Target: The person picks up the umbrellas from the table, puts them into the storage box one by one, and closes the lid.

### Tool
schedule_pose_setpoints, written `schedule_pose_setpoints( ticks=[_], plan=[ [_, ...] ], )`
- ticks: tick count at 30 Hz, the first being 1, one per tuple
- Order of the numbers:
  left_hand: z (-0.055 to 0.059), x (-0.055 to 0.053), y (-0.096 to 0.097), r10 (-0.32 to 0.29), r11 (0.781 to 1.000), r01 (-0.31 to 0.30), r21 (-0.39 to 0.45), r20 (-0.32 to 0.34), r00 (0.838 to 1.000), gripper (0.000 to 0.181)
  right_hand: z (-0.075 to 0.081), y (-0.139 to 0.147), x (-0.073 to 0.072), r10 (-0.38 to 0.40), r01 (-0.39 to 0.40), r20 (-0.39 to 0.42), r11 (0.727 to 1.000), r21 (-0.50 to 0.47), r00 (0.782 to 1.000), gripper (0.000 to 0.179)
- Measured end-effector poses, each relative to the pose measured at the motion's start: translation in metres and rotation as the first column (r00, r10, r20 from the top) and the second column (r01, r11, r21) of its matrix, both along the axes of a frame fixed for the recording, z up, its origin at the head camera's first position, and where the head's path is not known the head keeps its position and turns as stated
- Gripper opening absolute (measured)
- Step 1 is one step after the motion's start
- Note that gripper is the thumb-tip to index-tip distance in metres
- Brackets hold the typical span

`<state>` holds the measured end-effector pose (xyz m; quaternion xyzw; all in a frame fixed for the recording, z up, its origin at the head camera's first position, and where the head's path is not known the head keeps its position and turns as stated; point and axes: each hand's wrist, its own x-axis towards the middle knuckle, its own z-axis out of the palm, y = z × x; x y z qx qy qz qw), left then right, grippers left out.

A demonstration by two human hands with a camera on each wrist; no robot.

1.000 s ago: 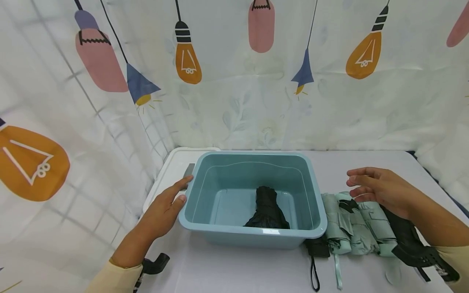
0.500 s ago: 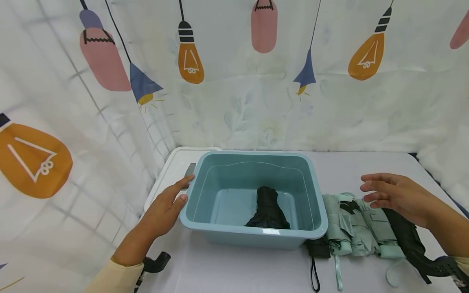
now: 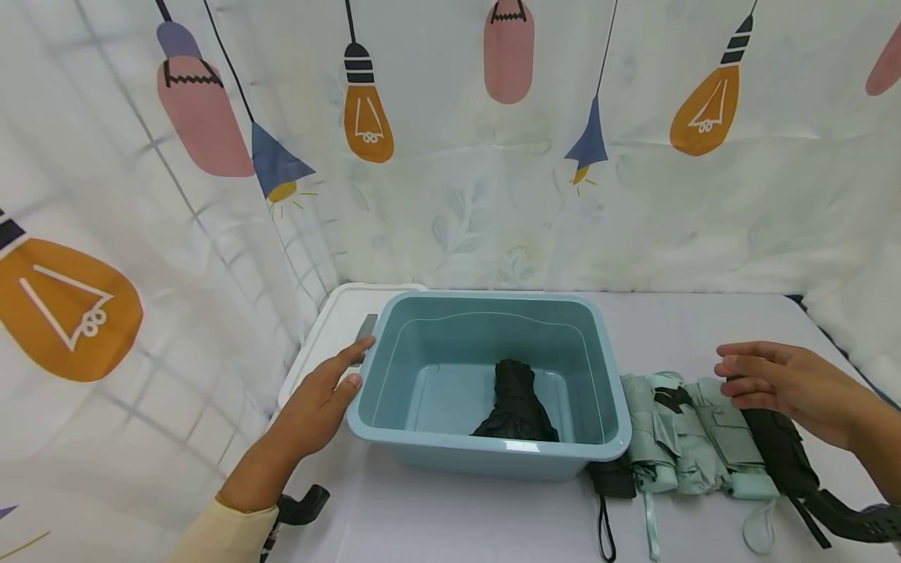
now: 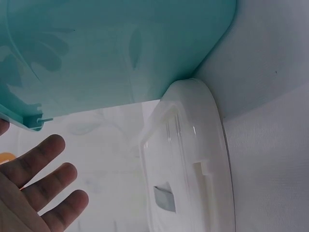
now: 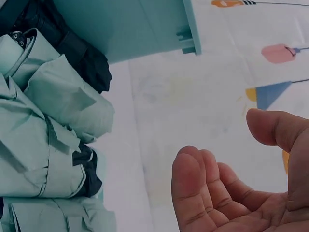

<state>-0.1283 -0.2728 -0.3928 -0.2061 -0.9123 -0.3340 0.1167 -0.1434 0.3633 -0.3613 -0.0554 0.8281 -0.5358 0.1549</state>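
A blue plastic basin (image 3: 486, 447) stands on the table, with a folded black umbrella (image 3: 517, 407) lying inside. My left hand (image 3: 317, 403) is at the basin's left rim, fingers extended; in the left wrist view three of its fingers (image 4: 53, 166) spread below the rim. Several folded umbrellas lie side by side to the right of the basin: a black one (image 3: 612, 478) partly under its edge, mint-green ones (image 3: 651, 438), and another black umbrella (image 3: 777, 446) at the far right. Above that last one hovers my right hand (image 3: 791, 383), holding nothing, thumb apart from its loosely bent fingers.
A white plastic lid or tray (image 4: 188, 159) lies behind and left of the basin. Wrist straps (image 3: 605, 532) hang toward the table's front. A patterned curtain (image 3: 450, 195) closes off the back and left side of the white table (image 3: 436, 516).
My right hand has moved right, from over the mint-green umbrellas to over the black one at the end. The left hand stays at the basin's rim.
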Motion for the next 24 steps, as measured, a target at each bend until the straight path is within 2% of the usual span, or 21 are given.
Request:
schedule_pose_setpoints(
  ticks=[5, 10, 17, 19, 23, 24],
  plan=[
    [-0.001, 0.0, -0.001, 0.0, 1.0, 0.0, 0.0, -0.001, 1.0, 0.051, -0.003, 0.006, 0.002, -0.017, 0.017, 0.0, 0.997, 0.071, 1.0, 0.042],
    [-0.002, 0.0, -0.001, 0.0, 1.0, 0.0, 0.003, -0.001, 1.0, 0.051, -0.007, 0.018, 0.004, -0.045, 0.046, -0.014, 0.997, 0.059, 0.999, 0.023],
    [-0.002, -0.001, 0.0, 0.005, 1.0, -0.005, 0.008, -0.004, 1.0, 0.051, -0.007, 0.029, 0.01, -0.08, 0.081, -0.012, 0.994, 0.069, 0.997, 0.02],
    [-0.001, -0.001, 0.001, 0.009, 1.0, -0.009, 0.009, -0.003, 1.0, 0.051, -0.007, 0.031, 0.01, -0.086, 0.087, -0.012, 0.992, 0.096, 0.996, 0.027],
    [0.0, -0.001, 0.002, 0.01, 1.0, -0.01, 0.014, -0.003, 1.0, 0.051, -0.009, 0.035, 0.008, -0.096, 0.1, -0.028, 0.975, 0.199, 0.995, 0.06],
    [0.0, -0.001, 0.002, 0.01, 1.0, -0.01, 0.014, -0.001, 1.0, 0.05, -0.011, 0.037, 0.008, -0.099, 0.104, -0.032, 0.97, 0.222, 0.995, 0.063]
  ],
)
